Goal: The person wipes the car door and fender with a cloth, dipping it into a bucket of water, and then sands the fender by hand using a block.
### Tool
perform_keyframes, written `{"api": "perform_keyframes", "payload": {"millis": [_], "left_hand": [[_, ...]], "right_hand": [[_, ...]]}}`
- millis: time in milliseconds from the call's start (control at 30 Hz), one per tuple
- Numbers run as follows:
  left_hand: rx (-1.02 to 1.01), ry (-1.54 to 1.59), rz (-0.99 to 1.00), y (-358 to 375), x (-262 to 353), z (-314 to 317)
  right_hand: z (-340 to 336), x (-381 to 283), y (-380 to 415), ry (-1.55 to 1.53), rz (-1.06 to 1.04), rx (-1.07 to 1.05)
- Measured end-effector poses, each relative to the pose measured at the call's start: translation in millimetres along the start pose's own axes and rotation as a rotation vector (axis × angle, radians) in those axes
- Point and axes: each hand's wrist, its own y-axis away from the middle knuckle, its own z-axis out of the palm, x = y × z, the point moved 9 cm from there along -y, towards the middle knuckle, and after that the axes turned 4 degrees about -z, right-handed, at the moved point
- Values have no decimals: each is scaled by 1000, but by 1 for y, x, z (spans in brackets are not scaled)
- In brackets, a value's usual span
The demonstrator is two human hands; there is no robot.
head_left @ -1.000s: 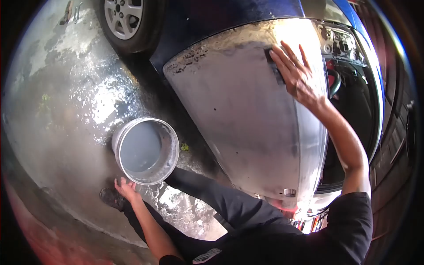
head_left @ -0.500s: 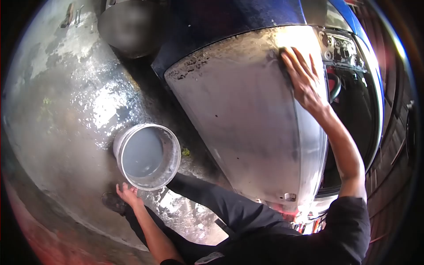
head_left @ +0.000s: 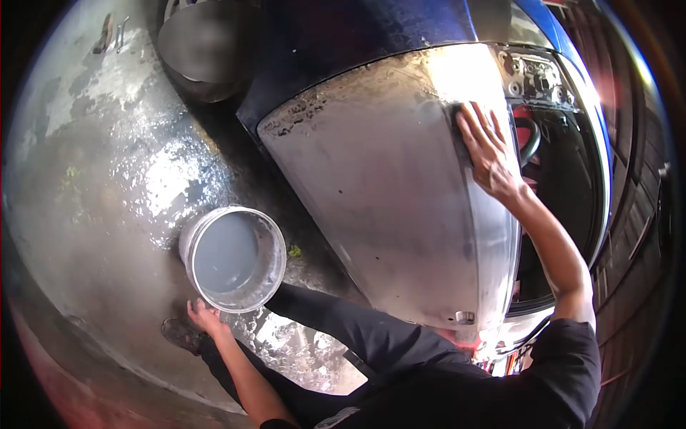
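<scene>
A car door with a dull grey, sanded-looking surface fills the middle. My right hand lies on its upper part beside the window opening, fingers stretched out, with a dark edge showing along its left side; whether something is under the palm cannot be made out. My left hand is low at the left, just below the rim of a white bucket of cloudy grey liquid. Its fingers are slightly curled and apart, with nothing seen in them.
A blue fender and a dark wheel are at the top. The floor is wet and shiny. Tools lie at the top left. My shoe stands below the bucket. A steering wheel shows inside the car.
My right hand has moved down along the door, away from the bright reflection near the fender. The view has shifted slightly. My left hand stays near the bucket.
</scene>
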Motion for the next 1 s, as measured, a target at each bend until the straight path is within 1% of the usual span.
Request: {"api": "perform_keyframes", "payload": {"millis": [33,100,167,233,267,333,367,400,467,533,600,667,700,767,800,833,867,933,1000], "left_hand": [[-22,-7,17,-8,-2,2],[-20,8,11,-1,-3,3],[-21,10,22,3,12,0],[10,77,-9,15,5,3],[44,80,-25,15,-3,-5],[-53,42,22,7,0,2],[-32,52,26,-2,-4,4],[-54,33,27,-12,-11,5],[-62,9,33,-12,-12,-8],[-38,62,29,-1,-8,-8],[-21,68,-24,-1,-17,-16],[-69,112,10,-3,-20,-8],[-82,61,42,-7,-24,-7],[-57,42,60,-16,-23,-5],[-60,7,68,-13,-25,-7],[-74,43,67,-12,-23,-6],[-67,47,76,-11,-19,-9],[-50,92,36,-8,-21,-13],[-41,135,28,-4,-18,-6]], "right_hand": [[-2,-1,-19,19,-29,10],[-23,-10,-61,60,-82,30],[-15,-8,-34,39,-26,-2],[1,-11,1,6,25,-45],[14,-15,19,-3,62,-133],[21,-21,15,48,-2,-2],[24,-29,-10,18,-16,-11],[19,-44,-44,13,-76,-51],[32,-68,-91,-25,-213,39],[36,-70,-107,-25,-260,82],[35,-68,-99,-9,-305,123],[32,-65,-85,11,-336,70],[36,-71,-94,3,-357,69],[54,-89,-114,138,-328,-22],[62,-108,-133,126,-357,-49],[77,-127,-153,181,-409,-70],[92,-143,-168,237,-465,-81],[101,-152,-175,181,-481,-51],[85,-145,-171,141,-503,-35]]}}
